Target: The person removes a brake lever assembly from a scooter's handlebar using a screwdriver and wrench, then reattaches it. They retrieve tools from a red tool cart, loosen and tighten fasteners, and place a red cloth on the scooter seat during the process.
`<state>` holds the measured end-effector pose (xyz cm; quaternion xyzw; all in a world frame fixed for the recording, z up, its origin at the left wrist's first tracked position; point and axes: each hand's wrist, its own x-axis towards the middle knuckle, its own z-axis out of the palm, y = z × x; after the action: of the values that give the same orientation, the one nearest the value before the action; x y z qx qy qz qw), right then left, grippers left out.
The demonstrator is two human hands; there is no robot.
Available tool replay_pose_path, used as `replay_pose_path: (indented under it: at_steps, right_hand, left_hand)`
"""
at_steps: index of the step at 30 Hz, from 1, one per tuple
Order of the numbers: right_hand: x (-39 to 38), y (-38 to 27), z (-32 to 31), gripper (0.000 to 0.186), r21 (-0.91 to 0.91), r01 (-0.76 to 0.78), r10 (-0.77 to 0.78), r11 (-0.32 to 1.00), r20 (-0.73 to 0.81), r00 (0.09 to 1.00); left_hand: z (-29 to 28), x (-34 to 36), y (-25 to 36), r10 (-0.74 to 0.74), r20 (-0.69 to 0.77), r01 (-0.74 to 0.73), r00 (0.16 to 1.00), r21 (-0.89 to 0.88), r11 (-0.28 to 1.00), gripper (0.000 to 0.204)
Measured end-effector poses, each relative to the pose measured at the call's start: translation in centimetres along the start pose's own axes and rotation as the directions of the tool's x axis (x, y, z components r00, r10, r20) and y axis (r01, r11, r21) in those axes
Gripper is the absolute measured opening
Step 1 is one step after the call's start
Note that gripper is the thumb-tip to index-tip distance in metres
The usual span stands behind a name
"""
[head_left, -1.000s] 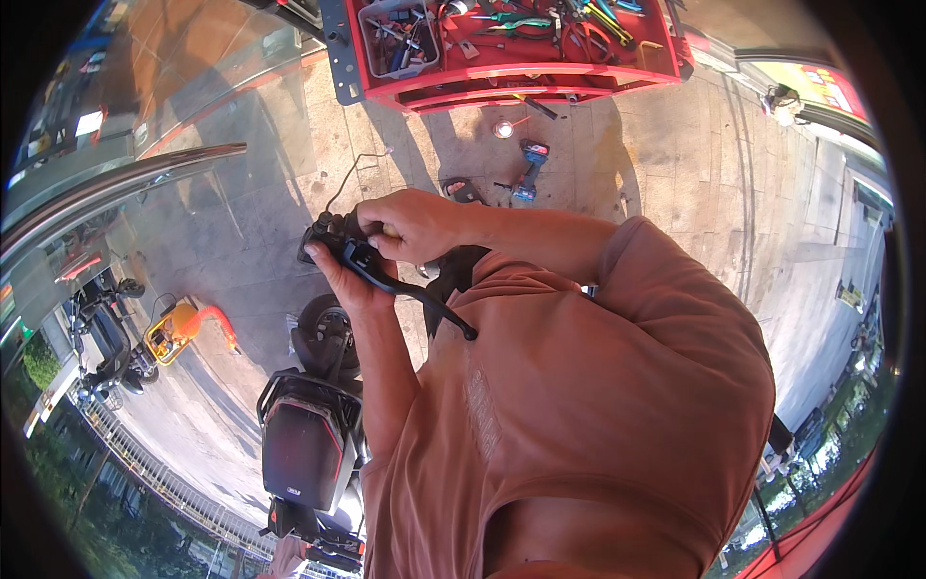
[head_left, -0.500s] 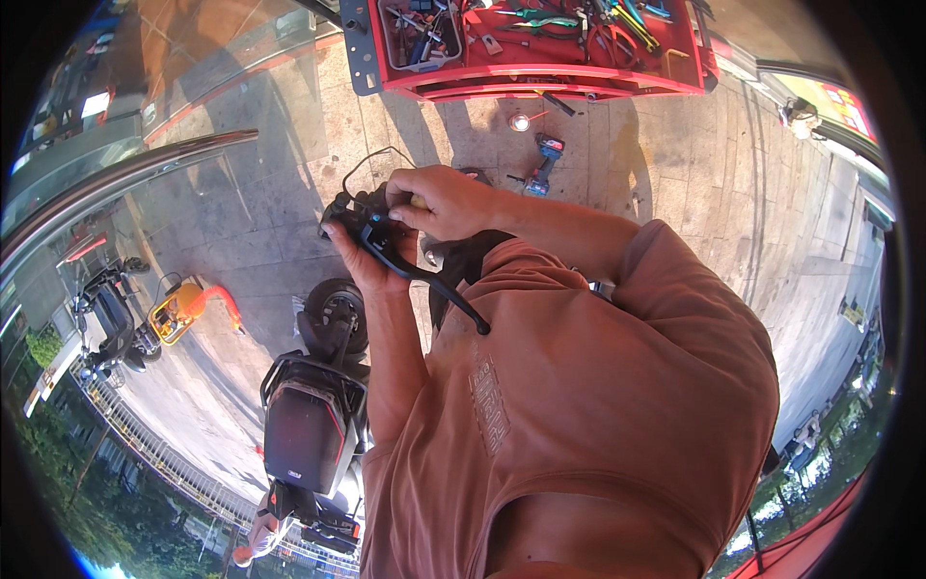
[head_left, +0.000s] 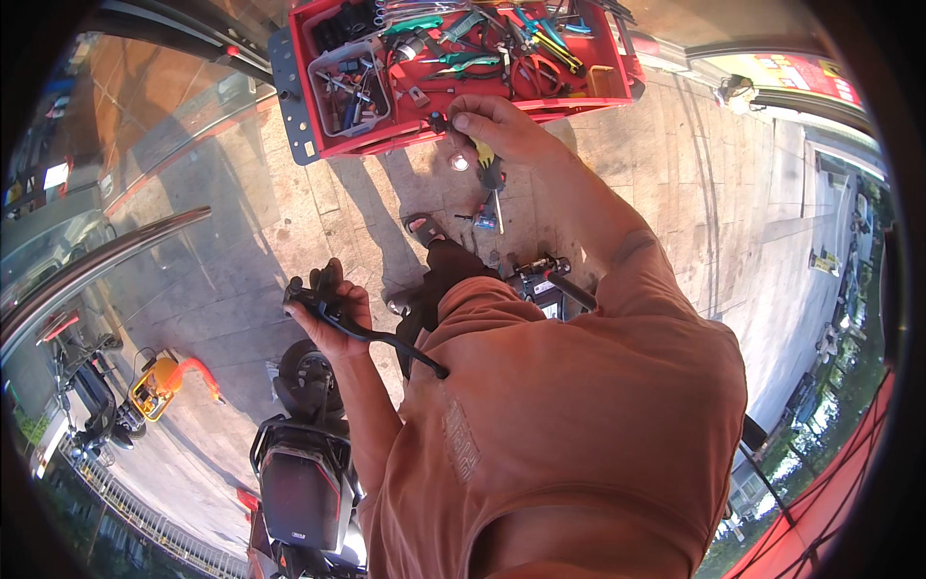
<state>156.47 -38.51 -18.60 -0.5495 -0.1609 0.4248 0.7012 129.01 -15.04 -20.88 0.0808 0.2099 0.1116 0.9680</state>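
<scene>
Two bare hands work apart: our left hand [head_left: 333, 311], raised at chest height, clamps one black metal brake lever [head_left: 362, 333]; our right hand [head_left: 502, 125], arm stretched forward, pinches one yellow-and-black-handled screwdriver [head_left: 489, 172] beside one red plastic tool tray [head_left: 617, 77]

Red-yellow sign board [head_left: 796, 72] upper right, on ground beyond red toolbox. Small white label [head_left: 307, 150] on toolbox grey side plate. No screens, no packages seen.
</scene>
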Motion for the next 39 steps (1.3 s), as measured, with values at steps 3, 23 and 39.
replay_pose_path:
  at_steps: [3, 23, 39]
  right_hand:
    - [0.8, -2.3, -1.4, 0.02, 0.059, -0.07, 0.073, 0.996, -0.059, 0.996]
    - [-1.2, -29.4, -6.0, 0.022, -0.081, 0.444, -0.449, 0.893, -0.071, 0.891]
    - [13.2, 8.0, -7.9, 0.025, -0.993, 0.031, 0.374, -0.114, -0.014, 0.927]
  left_hand:
    - [-0.2, -0.1, -0.2, 0.01, -0.102, -0.005, 0.995, 0.044, 0.999, 0.069]
    - [1.6, 2.0, -1.1, -0.006, 0.0, 0.006, 1.0, 0.032, 0.999, 0.066]
    - [-1.9, -4.6, 1.5, 0.205, -0.137, -0.208, 0.969, -0.003, 0.978, 0.068]
